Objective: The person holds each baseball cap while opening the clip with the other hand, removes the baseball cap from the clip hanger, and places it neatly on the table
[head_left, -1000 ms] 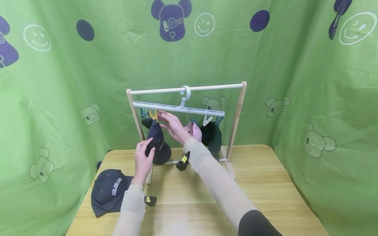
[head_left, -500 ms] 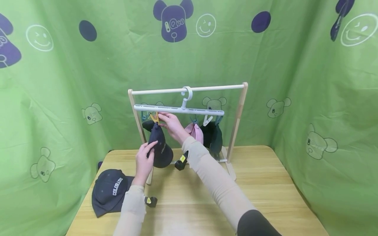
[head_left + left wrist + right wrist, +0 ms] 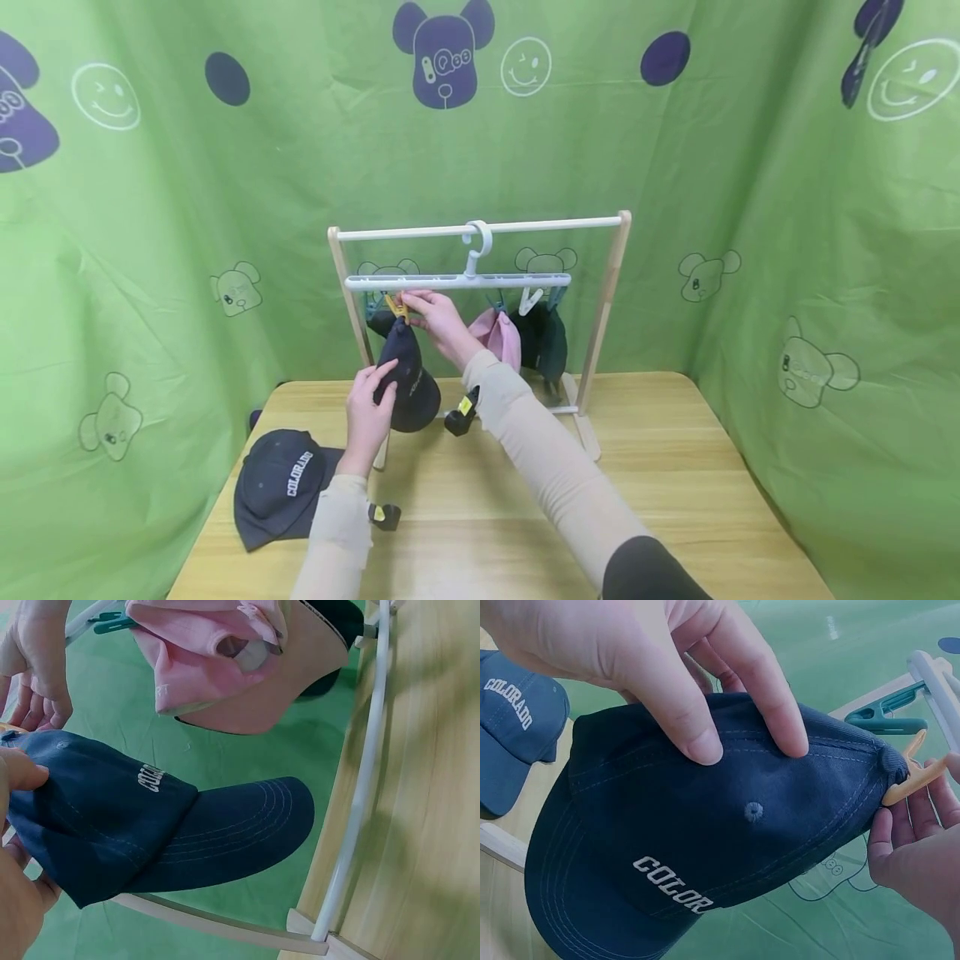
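Note:
A navy baseball cap [image 3: 408, 379] with white lettering hangs brim down at the left of the rack. My left hand [image 3: 369, 412] pinches its side, thumb and a finger lying on the cloth in the right wrist view. A yellow clothespin [image 3: 916, 774] bites the bunched fabric at the cap's crown. At that clothespin, my right hand [image 3: 438, 321] pinches a handle between its fingers. The white hanger [image 3: 450, 282] runs just above, hooked on the rack's top bar [image 3: 555, 224]. A teal clothespin [image 3: 889, 712] dangles beside the yellow one.
On the table [image 3: 645, 500], a second navy cap [image 3: 273, 483] lettered COLORADO lies at the left. Farther along the hanger hang a pink cap [image 3: 217, 660] and a dark green cap [image 3: 553, 346]. A white clothespin [image 3: 530, 300] hangs between them. Wooden rack legs [image 3: 606, 308] frame both sides.
The hanger's left end has sunk and its right end has risen, so it is now nearly level. The cap and yellow clothespin have dropped slightly; both hands stay on them.

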{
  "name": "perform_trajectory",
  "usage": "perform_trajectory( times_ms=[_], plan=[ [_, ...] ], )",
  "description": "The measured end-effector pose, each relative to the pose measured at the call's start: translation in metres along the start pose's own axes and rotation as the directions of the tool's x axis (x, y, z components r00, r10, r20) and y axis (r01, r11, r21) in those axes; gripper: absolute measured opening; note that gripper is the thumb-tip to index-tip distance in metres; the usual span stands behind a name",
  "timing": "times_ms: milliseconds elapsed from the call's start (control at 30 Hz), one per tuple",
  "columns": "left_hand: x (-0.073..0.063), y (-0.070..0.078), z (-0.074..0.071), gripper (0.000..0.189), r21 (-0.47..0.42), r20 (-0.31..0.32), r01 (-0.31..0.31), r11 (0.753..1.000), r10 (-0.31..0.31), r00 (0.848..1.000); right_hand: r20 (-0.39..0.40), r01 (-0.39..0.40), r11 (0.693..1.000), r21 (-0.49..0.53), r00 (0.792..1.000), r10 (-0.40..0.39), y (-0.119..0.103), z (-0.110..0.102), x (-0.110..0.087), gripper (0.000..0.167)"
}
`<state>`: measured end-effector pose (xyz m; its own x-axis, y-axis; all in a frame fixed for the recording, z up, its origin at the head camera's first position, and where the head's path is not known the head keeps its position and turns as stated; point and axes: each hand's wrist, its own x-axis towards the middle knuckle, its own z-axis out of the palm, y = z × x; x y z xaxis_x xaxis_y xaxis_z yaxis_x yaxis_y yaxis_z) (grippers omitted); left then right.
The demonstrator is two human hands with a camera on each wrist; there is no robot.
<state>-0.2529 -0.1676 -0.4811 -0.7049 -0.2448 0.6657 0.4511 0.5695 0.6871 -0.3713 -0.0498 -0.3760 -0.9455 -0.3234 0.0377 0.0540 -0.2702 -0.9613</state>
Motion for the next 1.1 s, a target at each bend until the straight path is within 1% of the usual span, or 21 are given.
perform_trajectory(
  times_ms=[100,333,600,833,1000,1100],
  plan=[
    [-0.001,-0.001,0.000,0.034,-0.004,-0.005,-0.003,1.000,0.003,1.000,0.007,-0.007,1.000,-0.013,1.000,0.007,0.001,-0.002,0.000,0.023],
    [-0.003,-0.002,0.001,0.035,-0.017,-0.003,0.018,1.000,-0.018,1.000,0.012,-0.037,0.999,-0.030,0.999,0.037,0.004,-0.006,0.001,0.028],
    [-0.006,-0.002,0.002,0.035,-0.003,0.002,0.025,1.000,-0.025,1.000,-0.005,-0.066,0.997,-0.045,0.998,0.066,0.008,-0.010,0.003,0.023],
    [-0.008,-0.003,0.003,0.035,0.005,0.012,0.049,0.999,-0.049,0.999,-0.009,-0.075,0.995,-0.063,0.997,0.075,0.010,-0.012,0.002,0.020],
    [-0.010,-0.004,0.002,0.034,0.013,0.012,0.032,0.999,-0.032,0.999,-0.011,-0.088,0.995,-0.054,0.996,0.087,0.011,-0.014,0.001,0.011],
    [-0.011,-0.003,0.002,0.034,0.016,0.016,0.034,0.999,-0.034,0.999,-0.016,-0.096,0.994,-0.060,0.995,0.095,0.011,-0.015,0.001,0.010]
  ],
)
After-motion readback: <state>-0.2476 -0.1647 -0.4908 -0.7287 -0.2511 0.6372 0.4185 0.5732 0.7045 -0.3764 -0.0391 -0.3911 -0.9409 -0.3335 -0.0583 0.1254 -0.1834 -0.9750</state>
